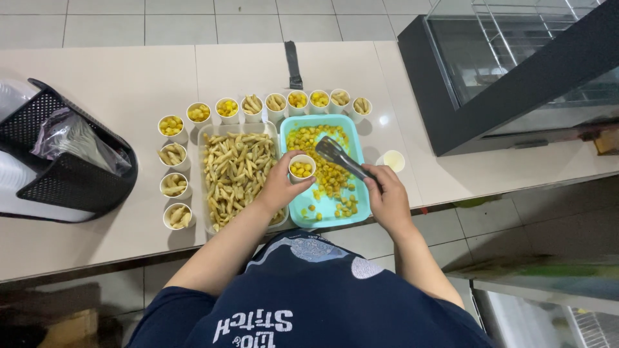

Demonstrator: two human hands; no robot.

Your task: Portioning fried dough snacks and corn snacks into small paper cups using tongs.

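Centrally in the frame, the left hand (278,187) is closed around a small paper cup (302,167) partly filled with yellow balls, held above the left edge of the teal tray (298,212). The right hand (387,193) grips the handle of dark tongs (338,154), whose tips rest over the yellow balls in that tray. Just left lies a clear tray (205,132) of pale finger-shaped snacks. Filled cups (227,107) line the trays' upper and left sides. A black basket (58,174) stands at far left.

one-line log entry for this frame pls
left hand: holds paper cup of yellow balls | right hand: grips tongs over teal tray | filled cups alongside
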